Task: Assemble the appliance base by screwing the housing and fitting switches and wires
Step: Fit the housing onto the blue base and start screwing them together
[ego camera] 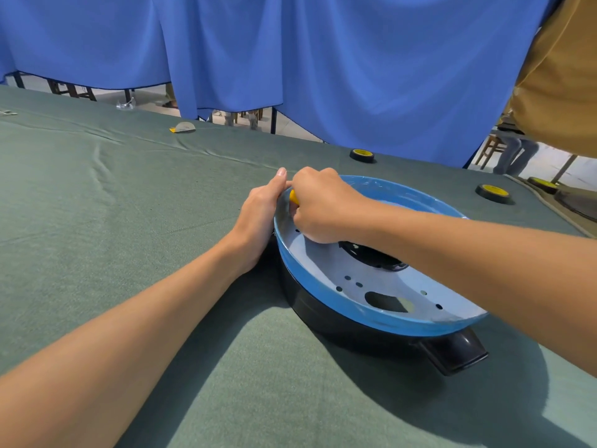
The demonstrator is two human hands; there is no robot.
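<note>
The appliance base (326, 313) sits on the green-clothed surface (129, 195), a little right of the middle and close to the person working on it. It is a black, round housing turned so that a wide dish-like rim wrapped in blue film (381, 323) faces up. Inside the rim lies a pale grey metal plate (326, 266) pierced with small round holes, a larger oblong cut-out and a dark circular opening at its centre. A black stub (458, 354) juts from the housing's near side. The right hand (319, 205) reaches over the rim from the right and is clenched round a yellow-handled tool (293, 197) held down at the far-left part of the plate; only a sliver of the handle shows and the tip is hidden under the fist. The left hand (260, 218) is laid against the outside of the rim just beside it, thumb straight along the edge. Its other fingers are hidden behind the hand, so I cannot tell whether they grip the rim or merely steady it. Farther back on the surface rest two black tape rolls with yellow cores (361, 155) (493, 192) and, well to the left, a small grey and yellow object (183, 127). A blue curtain (323, 59) hangs behind, and someone in a tan shirt (562, 79) stands at the right edge.
</note>
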